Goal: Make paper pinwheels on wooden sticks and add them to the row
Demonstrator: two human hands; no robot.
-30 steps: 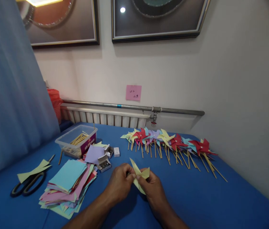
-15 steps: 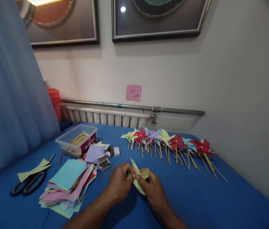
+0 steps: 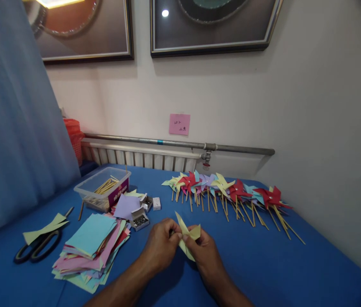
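Between my two hands is a pale yellow paper pinwheel point(image 3: 185, 238), its blades partly folded in and one long point sticking up. My left hand point(image 3: 163, 241) is closed, thumb and fingertips pinching the paper's left side near the middle. From the right, my right hand point(image 3: 204, 251) grips the folded blades with its thumb pressed over the centre. My fingers hide the pinwheel's centre and whatever may be behind it. Left of my hands, an open box of metal pushpins point(image 3: 140, 221) stands near a stack of coloured paper point(image 3: 92, 238).
Finished pinwheels on sticks point(image 3: 223, 187) lie in a row at the back right. A clear tub of sticks point(image 3: 103, 187) stands at the back left. Black-handled scissors point(image 3: 41, 247) lie under yellow paper scraps point(image 3: 48, 226). A pipe point(image 3: 244, 149) runs along the wall behind the blue table point(image 3: 263, 273).
Almost nothing differs. Both hands hold the yellow pinwheel in the same place, with only a very slight shift of the paper.
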